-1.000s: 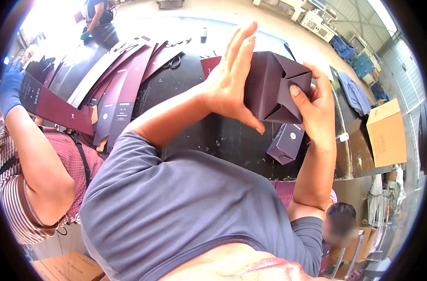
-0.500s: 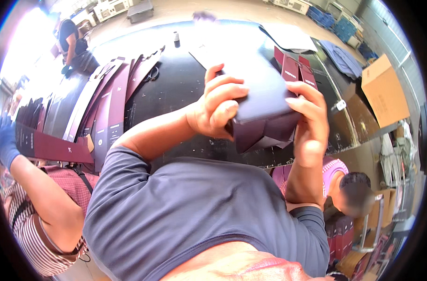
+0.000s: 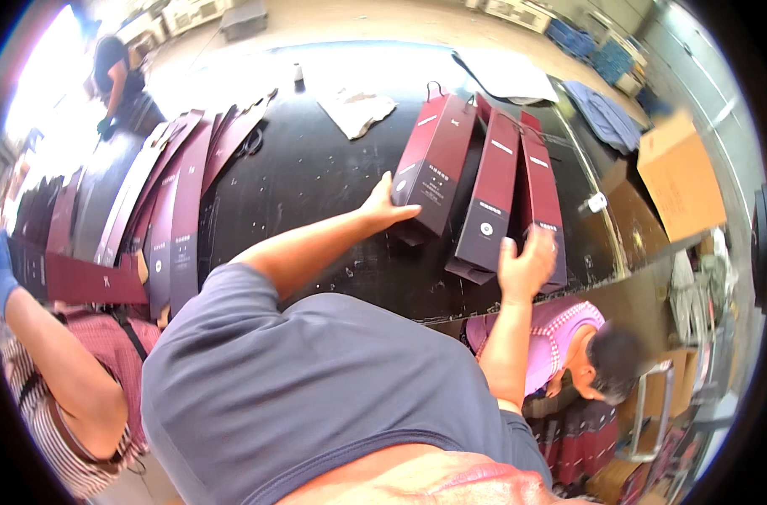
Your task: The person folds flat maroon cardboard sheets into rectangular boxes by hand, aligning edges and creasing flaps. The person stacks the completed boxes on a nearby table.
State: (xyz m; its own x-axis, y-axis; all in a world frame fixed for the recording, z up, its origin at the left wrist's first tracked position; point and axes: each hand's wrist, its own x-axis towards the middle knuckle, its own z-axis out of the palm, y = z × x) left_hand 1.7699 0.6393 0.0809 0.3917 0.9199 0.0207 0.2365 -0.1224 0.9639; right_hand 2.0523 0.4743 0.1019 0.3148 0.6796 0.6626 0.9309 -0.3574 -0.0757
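Observation:
Three long maroon and dark grey paper bags lie on the black table before me. My left hand grips the near left corner of the leftmost paper bag, thumb over its lower end and fingers along its side. A black cord handle shows at that bag's far end. To its right lie a middle paper bag and a right paper bag, side by side. My right hand, slightly blurred, is open at the near ends of these two, its fingers apart. Whether it touches either bag I cannot tell.
Flat maroon bags are heaped at the left, with scissors beside them. A torn white sheet and a small bottle lie farther back. Cartons stand right. Co-workers are at left, far left and right.
The bag I held up in both hands now lies on the table, left of the other two. My right hand has come off it and moved down near their ends.

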